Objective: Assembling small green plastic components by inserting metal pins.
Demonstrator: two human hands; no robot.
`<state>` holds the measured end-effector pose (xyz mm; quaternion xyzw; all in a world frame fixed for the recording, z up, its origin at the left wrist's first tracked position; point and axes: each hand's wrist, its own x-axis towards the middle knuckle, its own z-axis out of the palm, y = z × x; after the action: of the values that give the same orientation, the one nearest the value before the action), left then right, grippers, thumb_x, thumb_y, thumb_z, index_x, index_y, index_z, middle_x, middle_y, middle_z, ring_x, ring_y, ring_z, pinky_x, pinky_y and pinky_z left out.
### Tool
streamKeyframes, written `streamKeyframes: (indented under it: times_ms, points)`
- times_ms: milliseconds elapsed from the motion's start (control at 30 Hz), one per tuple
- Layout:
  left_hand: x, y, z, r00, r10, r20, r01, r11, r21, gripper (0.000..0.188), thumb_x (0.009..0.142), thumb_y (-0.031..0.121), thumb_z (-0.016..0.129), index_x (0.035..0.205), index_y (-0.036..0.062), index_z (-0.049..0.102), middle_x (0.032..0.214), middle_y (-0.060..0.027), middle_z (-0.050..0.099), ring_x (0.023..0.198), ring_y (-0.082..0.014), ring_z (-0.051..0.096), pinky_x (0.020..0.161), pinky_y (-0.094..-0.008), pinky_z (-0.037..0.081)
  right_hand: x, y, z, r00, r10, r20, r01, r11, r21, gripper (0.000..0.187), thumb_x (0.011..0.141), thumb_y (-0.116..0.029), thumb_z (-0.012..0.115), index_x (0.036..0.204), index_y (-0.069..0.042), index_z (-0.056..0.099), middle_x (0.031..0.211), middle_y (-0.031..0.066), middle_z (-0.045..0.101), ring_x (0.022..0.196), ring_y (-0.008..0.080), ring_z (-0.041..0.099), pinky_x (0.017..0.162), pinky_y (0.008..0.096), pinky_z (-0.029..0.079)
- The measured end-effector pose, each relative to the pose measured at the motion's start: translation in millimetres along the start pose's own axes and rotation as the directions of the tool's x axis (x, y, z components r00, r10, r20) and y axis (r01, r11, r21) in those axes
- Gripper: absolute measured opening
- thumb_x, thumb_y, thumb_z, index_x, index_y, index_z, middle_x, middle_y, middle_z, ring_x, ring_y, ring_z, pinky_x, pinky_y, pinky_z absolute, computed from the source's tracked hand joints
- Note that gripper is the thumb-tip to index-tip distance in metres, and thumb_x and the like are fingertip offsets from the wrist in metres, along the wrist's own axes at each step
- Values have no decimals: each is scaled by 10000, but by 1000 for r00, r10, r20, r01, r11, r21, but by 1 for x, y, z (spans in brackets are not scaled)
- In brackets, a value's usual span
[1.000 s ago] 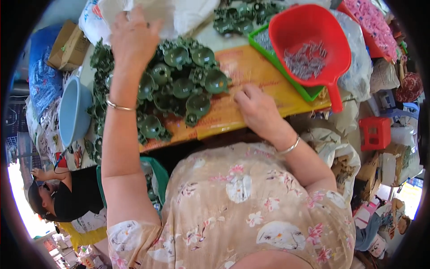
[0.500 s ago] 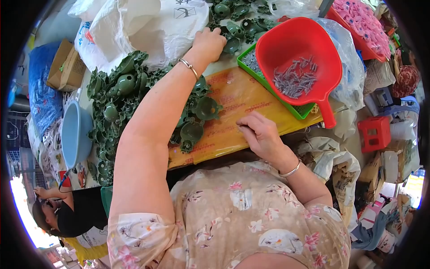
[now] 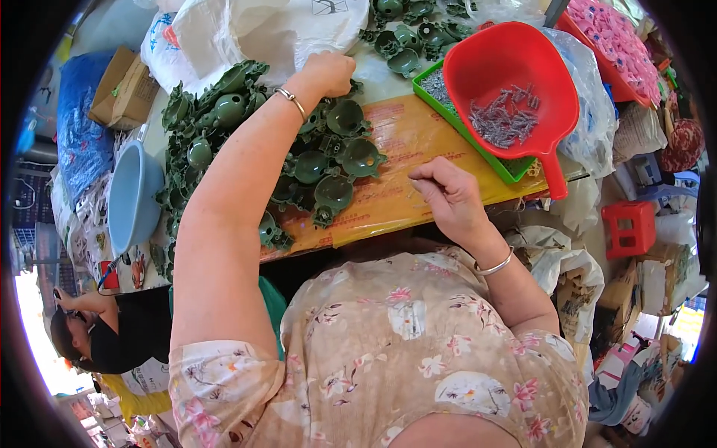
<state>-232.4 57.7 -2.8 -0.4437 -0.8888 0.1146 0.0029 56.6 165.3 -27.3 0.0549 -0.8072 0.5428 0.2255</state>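
Note:
My left hand (image 3: pixel 328 73) is stretched to the far side of the bench, fingers curled down at the far edge of a heap of dark green moulded plastic parts (image 3: pixel 228 110). Whatever its fingers hold is hidden. Several cup-shaped green parts (image 3: pixel 334 192) lie below that wrist, on a yellow taped work surface (image 3: pixel 403 142). Over the near part of this surface, my right hand (image 3: pixel 452 196) is closed, thumb pressed to the index finger; anything pinched there is too small to name. A red scoop (image 3: pixel 515 78) holding small metal springs (image 3: pixel 504 119) rests on a green tray (image 3: pixel 515 172).
More green parts (image 3: pixel 403 45) lie at the back, beside a white woven sack (image 3: pixel 299 33). At left are a blue basin (image 3: pixel 134 198) and a cardboard box (image 3: pixel 127 89). A red tub of pink pieces (image 3: pixel 609 45) is far right. Another person (image 3: pixel 119 328) is at lower left.
My left hand has moved left, from the back group of green parts to the heap's edge. The view has shifted slightly. My right hand keeps its closed pose.

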Motion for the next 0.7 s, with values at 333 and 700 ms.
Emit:
streamKeyframes:
  times_ms: [333, 700]
  points:
    - [-1, -20, -14, 913, -193, -359, 80, 948, -307, 289, 741, 106, 593, 1004, -13, 614, 936, -267, 642, 931, -413, 616, 817, -454, 503, -11, -3, 1, 986, 124, -113, -113, 989, 94, 82, 836, 37, 612, 917, 27, 620, 787, 88, 589, 689, 152, 557, 629, 257, 446]
    - [-125, 102, -25, 969, -207, 135, -69, -752, -656, 360, 810, -2, 523, 1168, 21, 554, 890, -113, 618, 732, -234, 640, 659, -335, 537, 20, -30, 7, 984, -152, -96, 154, 988, 18, 109, 810, 46, 621, 903, -3, 652, 845, 85, 641, 734, 179, 621, 644, 263, 486]
